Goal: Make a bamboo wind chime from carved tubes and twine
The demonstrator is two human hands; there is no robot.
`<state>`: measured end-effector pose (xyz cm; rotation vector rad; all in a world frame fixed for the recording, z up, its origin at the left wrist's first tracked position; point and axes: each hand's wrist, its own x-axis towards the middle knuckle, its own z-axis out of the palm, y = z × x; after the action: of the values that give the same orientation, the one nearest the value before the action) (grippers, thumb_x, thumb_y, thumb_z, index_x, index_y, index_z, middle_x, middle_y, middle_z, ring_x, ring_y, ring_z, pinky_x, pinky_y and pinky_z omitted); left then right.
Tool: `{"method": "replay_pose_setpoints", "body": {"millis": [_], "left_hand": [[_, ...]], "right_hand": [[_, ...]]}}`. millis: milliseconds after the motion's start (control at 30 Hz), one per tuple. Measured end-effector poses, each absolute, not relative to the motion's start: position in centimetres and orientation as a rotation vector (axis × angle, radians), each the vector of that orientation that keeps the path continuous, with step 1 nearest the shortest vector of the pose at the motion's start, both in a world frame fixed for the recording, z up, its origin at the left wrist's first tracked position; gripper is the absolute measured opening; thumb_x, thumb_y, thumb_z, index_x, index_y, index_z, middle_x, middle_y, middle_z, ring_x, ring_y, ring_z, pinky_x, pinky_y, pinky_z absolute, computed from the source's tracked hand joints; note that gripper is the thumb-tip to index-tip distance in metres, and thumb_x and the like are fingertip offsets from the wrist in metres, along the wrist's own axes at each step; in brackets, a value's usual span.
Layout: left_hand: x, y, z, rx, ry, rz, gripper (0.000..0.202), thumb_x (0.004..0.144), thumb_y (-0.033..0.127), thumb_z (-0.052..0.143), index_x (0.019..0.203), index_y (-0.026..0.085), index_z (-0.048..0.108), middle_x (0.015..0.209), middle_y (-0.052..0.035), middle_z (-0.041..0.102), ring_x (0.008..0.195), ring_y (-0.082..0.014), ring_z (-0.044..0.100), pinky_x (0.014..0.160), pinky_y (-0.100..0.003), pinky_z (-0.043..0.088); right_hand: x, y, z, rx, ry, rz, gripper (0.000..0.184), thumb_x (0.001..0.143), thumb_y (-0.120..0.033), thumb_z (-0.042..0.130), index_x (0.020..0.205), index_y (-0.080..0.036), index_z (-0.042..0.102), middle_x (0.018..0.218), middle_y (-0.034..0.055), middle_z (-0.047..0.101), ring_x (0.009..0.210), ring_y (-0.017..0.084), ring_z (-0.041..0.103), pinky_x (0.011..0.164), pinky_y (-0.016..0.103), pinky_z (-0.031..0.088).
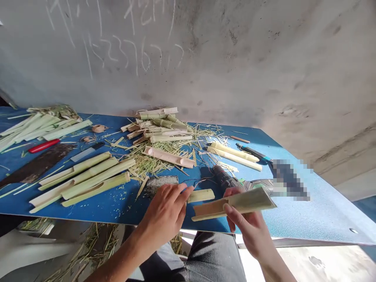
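Observation:
A split bamboo piece [235,204] rests in my right hand [249,223], which is closed around its middle. Its hollow side shows at the left end, and the smooth green outer side shows at the right. My left hand [167,213] reaches over the table's front edge, its fingers stretched and a little apart. Just beyond those fingertips lies a shorter bamboo piece [202,195], its left end hidden behind them; whether they touch it I cannot make out. A gritty grey abrasive block [160,185] sits partly behind my left hand.
Behind my right hand lies a power drill [227,178]. Split bamboo lengths [85,178] lie at the left, near a large dark blade [38,162] and a small knife [88,152]. Bamboo pieces and shavings [164,129] are heaped against the wall. The blue table [317,219] extends right.

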<state>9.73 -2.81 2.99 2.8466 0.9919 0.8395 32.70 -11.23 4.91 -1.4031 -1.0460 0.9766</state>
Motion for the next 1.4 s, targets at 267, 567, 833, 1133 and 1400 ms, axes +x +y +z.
{"method": "replay_pose_setpoints", "body": {"millis": [267, 567, 833, 1133, 1400], "left_hand": [[9.6, -5.7, 3.7, 2.803, 0.711, 0.898, 0.053, 0.108, 0.048, 0.045, 0.148, 0.014, 0.047, 0.121, -0.0148, 0.073, 0.104, -0.0284, 0.07, 0.092, -0.043, 0.057], [6.1, -5.9, 2.7, 2.915, 0.863, 0.872, 0.029, 0.106, 0.007, 0.036, 0.121, 0.021, 0.057, 0.095, -0.0021, 0.074, 0.076, -0.0173, 0.071, 0.067, -0.031, 0.05], [6.8, -2.8, 2.6, 3.158, 0.828, 0.714, 0.03, 0.107, 0.023, 0.05, 0.136, 0.018, 0.058, 0.128, -0.0072, 0.073, 0.104, -0.0248, 0.067, 0.089, -0.041, 0.047], [9.6, -5.8, 2.1, 3.013, 0.995, 0.545, 0.034, 0.108, 0.029, 0.052, 0.14, 0.018, 0.058, 0.114, -0.0061, 0.074, 0.096, -0.0242, 0.066, 0.085, -0.042, 0.046], [13.6, -4.9, 2.8, 2.95, 0.991, 0.461, 0.03, 0.101, 0.033, 0.068, 0.128, 0.02, 0.065, 0.104, -0.0035, 0.072, 0.096, -0.0245, 0.067, 0.075, -0.037, 0.051]], "right_hand": [[29.2, -13.4, 2.2, -1.204, -1.169, 1.242, 0.044, 0.085, -0.05, 0.081, 0.115, -0.024, 0.061, 0.111, 0.0075, 0.069, 0.092, 0.021, 0.066, 0.081, 0.032, 0.056], [34.8, -15.6, 4.1, -1.479, -1.514, 0.606, 0.038, 0.097, -0.043, 0.068, 0.131, -0.028, 0.06, 0.131, 0.01, 0.069, 0.106, 0.026, 0.07, 0.086, 0.037, 0.059], [45.0, -10.6, 5.1, -1.728, -2.116, -0.389, 0.042, 0.105, -0.05, 0.054, 0.133, -0.02, 0.06, 0.125, 0.0119, 0.071, 0.116, 0.033, 0.066, 0.098, 0.05, 0.052], [49.6, -7.4, 4.9, -1.686, -2.531, -0.441, 0.054, 0.093, -0.035, 0.061, 0.144, -0.015, 0.058, 0.123, 0.0129, 0.073, 0.111, 0.031, 0.069, 0.092, 0.043, 0.054], [44.8, -7.2, 7.0, -1.962, -2.547, -0.421, 0.048, 0.087, -0.016, 0.055, 0.134, -0.012, 0.062, 0.112, 0.0154, 0.074, 0.102, 0.029, 0.07, 0.08, 0.036, 0.049]]}}
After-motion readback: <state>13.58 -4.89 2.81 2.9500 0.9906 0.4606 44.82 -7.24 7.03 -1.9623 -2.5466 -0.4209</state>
